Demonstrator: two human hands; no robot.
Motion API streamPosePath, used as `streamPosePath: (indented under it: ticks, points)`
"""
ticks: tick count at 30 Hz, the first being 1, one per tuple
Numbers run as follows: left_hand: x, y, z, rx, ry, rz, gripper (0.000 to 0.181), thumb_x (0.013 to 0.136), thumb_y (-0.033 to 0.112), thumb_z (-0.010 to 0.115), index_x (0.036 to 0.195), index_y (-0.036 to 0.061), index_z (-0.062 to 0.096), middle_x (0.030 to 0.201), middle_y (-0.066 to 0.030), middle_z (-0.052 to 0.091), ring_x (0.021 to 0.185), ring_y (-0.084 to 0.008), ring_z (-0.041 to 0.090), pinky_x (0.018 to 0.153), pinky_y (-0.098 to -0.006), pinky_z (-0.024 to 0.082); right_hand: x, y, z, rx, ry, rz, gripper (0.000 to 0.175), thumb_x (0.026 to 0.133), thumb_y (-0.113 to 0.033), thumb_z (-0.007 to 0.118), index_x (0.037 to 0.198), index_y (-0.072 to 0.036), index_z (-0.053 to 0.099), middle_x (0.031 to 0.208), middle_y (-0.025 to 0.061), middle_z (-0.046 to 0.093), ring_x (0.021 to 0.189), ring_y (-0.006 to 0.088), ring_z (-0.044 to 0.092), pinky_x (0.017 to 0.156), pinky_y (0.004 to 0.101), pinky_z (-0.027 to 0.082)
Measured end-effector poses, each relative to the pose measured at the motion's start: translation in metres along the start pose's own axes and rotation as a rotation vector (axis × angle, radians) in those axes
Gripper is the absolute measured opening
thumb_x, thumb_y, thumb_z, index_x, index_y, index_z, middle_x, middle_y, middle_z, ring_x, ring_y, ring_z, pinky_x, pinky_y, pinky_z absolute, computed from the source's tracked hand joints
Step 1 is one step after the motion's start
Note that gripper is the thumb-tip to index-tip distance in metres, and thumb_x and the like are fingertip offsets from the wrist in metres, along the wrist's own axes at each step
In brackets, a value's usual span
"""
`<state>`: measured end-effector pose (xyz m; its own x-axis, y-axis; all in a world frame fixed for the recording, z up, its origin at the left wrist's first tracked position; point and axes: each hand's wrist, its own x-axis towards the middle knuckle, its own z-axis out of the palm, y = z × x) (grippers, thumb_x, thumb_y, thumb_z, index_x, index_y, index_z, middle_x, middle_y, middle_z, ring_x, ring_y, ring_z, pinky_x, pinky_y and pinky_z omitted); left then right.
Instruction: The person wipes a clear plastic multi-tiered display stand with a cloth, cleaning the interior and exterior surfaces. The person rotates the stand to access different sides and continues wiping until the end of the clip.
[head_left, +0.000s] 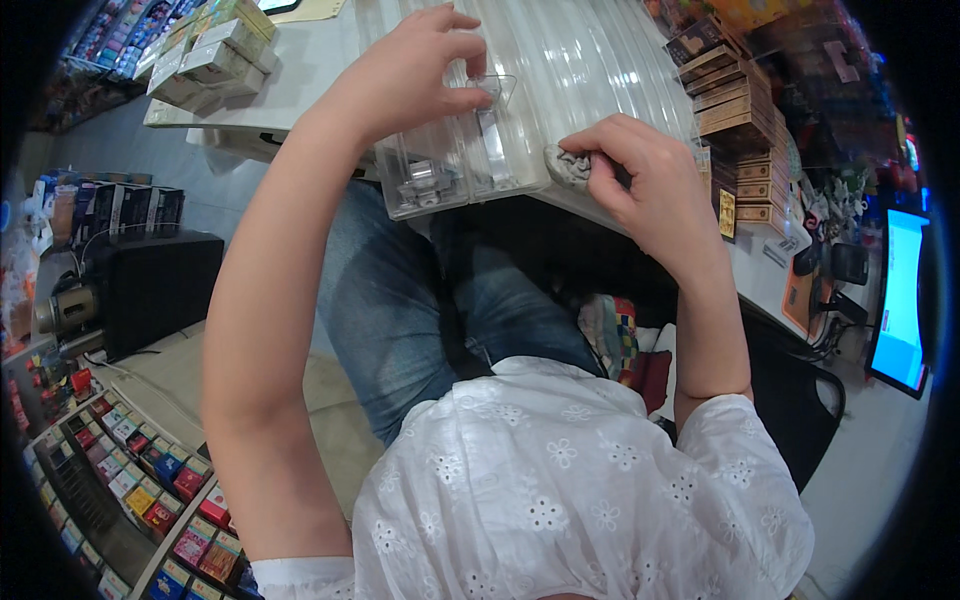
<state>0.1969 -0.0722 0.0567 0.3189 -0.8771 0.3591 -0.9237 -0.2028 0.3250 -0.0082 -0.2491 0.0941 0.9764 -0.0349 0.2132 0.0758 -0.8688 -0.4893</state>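
My left hand (420, 71) reaches over a clear plastic rack (600, 67) divided into long parallel channels. Its thumb and fingers hold a small clear plastic pusher plate (498, 88) in one channel. A shiny metal strip (492, 142) runs from near that plate toward the rack's front edge. In the neighbouring channel sits a coiled metal roller (424, 172) in a clear fitting. Bunched in my right hand (645, 176) is a grey cloth (568, 166), close to the rack's front right corner.
The rack rests on a white table (311, 71). Stacked light cartons (217, 64) stand at the left and brown boxes (739, 112) at the right. Farther right is a lit monitor (900, 300). A shelf of small colourful packs (142, 480) lies at lower left, below a black box-shaped object (161, 289).
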Motion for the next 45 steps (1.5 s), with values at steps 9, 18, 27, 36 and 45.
streamPosePath:
  ticks: [9,18,27,36,45]
  points:
    - [-0.009,-0.009,0.009,0.057,-0.067,-0.067,0.029,0.091,0.036,0.071,0.104,0.0105,0.074,0.129,-0.0048,0.068,0.144,-0.0279,0.040,0.112,-0.0450,0.042,0.025,-0.016,0.004,0.047,0.412,-0.227,0.021,0.084,-0.002,0.069,0.104,-0.006,0.068,0.100,0.0109,0.063,0.086,0.0254,0.065,0.075,0.0354,0.054]
    - [-0.011,-0.010,0.012,0.131,-0.016,0.036,0.036,0.097,0.039,0.061,0.104,0.0069,0.074,0.117,-0.0088,0.069,0.139,-0.0311,0.045,0.108,-0.0439,0.044,0.035,-0.017,0.023,-0.287,-0.153,-0.417,0.020,0.081,-0.006,0.063,0.100,-0.003,0.066,0.100,0.0096,0.065,0.101,0.0303,0.064,0.090,0.0389,0.052]
    - [0.001,-0.015,0.007,0.054,-0.129,0.191,0.032,0.095,0.030,0.054,0.088,0.0027,0.070,0.099,-0.0126,0.071,0.100,-0.0312,0.063,0.119,-0.0453,0.031,0.055,-0.009,0.054,-0.388,0.119,-0.562,0.009,0.078,-0.005,0.064,0.087,-0.005,0.062,0.093,0.0098,0.067,0.092,0.0251,0.067,0.080,0.0360,0.056]
    - [-0.010,-0.014,0.019,0.144,-0.032,0.003,0.042,0.100,0.039,0.048,0.106,0.0065,0.074,0.122,-0.0122,0.067,0.141,-0.0306,0.043,0.111,-0.0444,0.041,0.064,-0.001,0.017,-0.059,-0.588,-0.472,0.021,0.083,0.000,0.067,0.102,-0.009,0.069,0.094,0.0073,0.072,0.093,0.0295,0.068,0.083,0.0402,0.055]
    - [-0.009,-0.011,0.014,0.114,-0.044,0.068,0.039,0.098,0.036,0.049,0.100,0.0055,0.073,0.113,-0.0109,0.068,0.126,-0.0300,0.050,0.115,-0.0446,0.037,0.065,-0.006,0.028,-0.276,-0.095,-0.511,0.016,0.082,-0.001,0.063,0.097,-0.007,0.065,0.090,0.0103,0.069,0.092,0.0320,0.067,0.079,0.0422,0.054]
